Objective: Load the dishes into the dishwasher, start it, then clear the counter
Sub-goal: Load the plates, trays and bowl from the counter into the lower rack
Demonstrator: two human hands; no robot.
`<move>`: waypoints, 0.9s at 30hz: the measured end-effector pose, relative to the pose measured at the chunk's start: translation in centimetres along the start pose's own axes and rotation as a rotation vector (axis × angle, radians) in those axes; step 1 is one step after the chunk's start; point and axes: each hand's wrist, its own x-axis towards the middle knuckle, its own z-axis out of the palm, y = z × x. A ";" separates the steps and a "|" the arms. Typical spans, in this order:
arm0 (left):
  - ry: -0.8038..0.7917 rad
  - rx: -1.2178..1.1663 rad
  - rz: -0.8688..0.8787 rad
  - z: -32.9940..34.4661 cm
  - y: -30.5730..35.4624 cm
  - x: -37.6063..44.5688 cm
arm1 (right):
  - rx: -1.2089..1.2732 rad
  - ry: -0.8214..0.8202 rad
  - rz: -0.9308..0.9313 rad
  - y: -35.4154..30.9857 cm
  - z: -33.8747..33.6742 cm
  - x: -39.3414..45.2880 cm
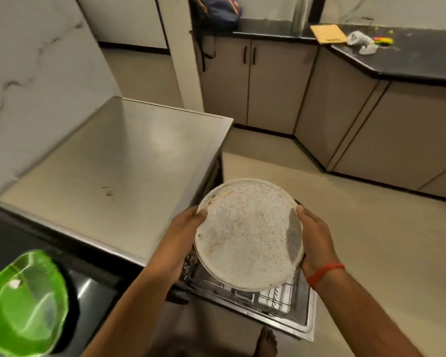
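Observation:
A round white speckled plate (247,235) with orange food smears is held flat above the open dishwasher. My left hand (184,230) grips its left rim and my right hand (314,240) grips its right rim; a red band circles the right wrist. A second rim shows just under the plate, so it may be a stack. Below the plate, the dishwasher's lowered door (289,323) and wire rack (276,295) are partly visible. A green leaf-shaped plate (26,302) lies on the dark counter at the lower left.
A steel worktop (119,163) stands to the left above the dishwasher. Beige cabinets line the back and right under a black counter (410,52) holding a yellow cutting board (328,34), crumpled plastic and small scraps. A backpack (218,11) sits at the far counter. Tiled floor lies to the right.

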 end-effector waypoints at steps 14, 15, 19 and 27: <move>-0.164 0.251 -0.361 11.6 -8.9 16.4 | -0.218 0.178 0.236 5.9 -9.7 10.5; -0.170 0.284 -0.377 12.1 -10.1 17.7 | -0.251 0.178 0.268 7.1 -10.3 11.6; -0.219 0.395 -0.457 13.9 -15.5 21.7 | -0.365 0.180 0.390 12.5 -12.9 15.5; -0.238 0.588 -0.544 17.7 -29.0 27.2 | -0.537 0.162 0.520 24.2 -17.5 23.4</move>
